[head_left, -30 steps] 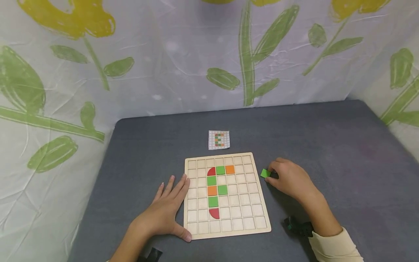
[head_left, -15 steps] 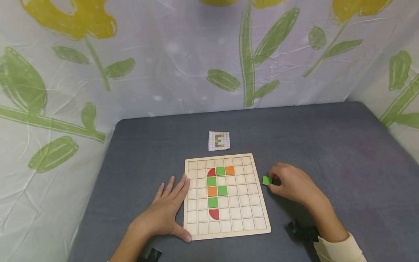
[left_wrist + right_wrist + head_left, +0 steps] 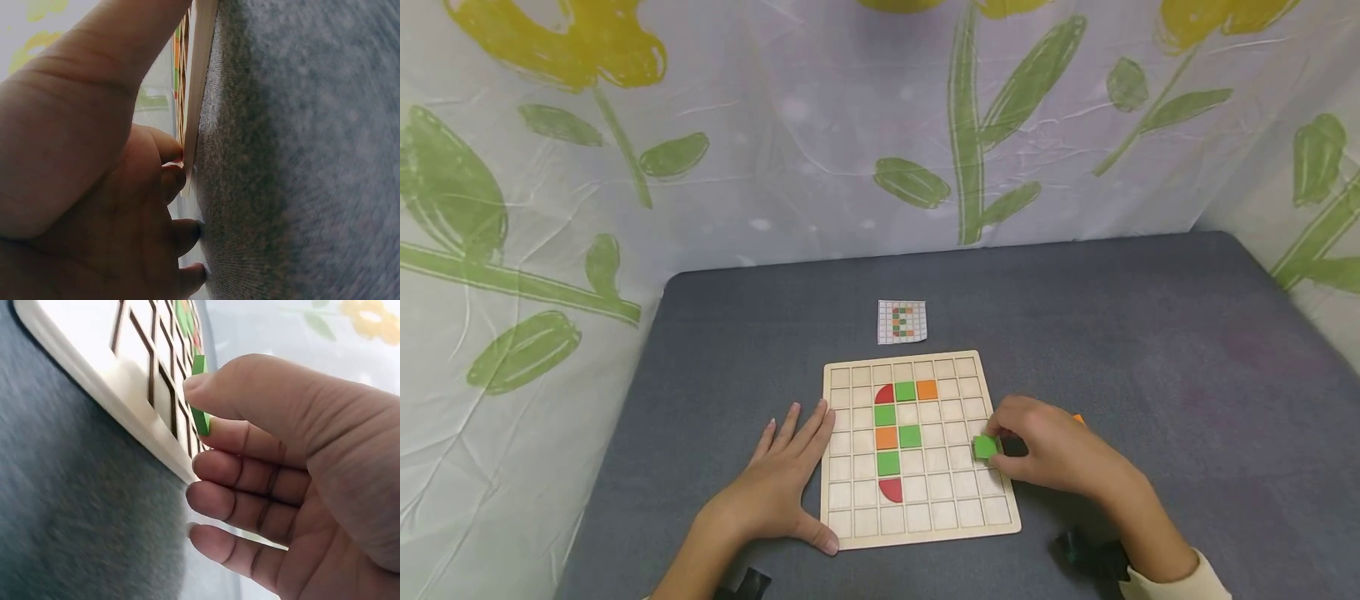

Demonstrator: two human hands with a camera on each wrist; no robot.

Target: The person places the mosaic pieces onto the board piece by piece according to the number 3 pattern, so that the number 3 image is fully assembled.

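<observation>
A wooden grid board (image 3: 955,508) lies on the dark table, with red quarter-round, green and orange tiles set in some of its cells. Between thumb and index finger my right hand (image 3: 1052,442) pinches a green square tile (image 3: 985,447) over the board's right-hand columns. The right wrist view shows the green tile (image 3: 200,419) held by its edges, while the other fingers curl loosely below. Spread flat, my left hand (image 3: 782,479) rests at the board's left edge, its thumb and fingertips touching the rim. In the left wrist view the board's side (image 3: 199,81) is next to the fingers.
Behind the board lies a small paper card (image 3: 902,322) printed with a coloured grid pattern. An orange piece (image 3: 1078,418) peeks out behind my right hand, mostly hidden. A flower-printed cloth (image 3: 820,125) hangs along the table's back edge.
My right hand has carried the green tile from the table right of the board to the left, over the board's edge. The orange piece has come into view. The left hand stays put.
</observation>
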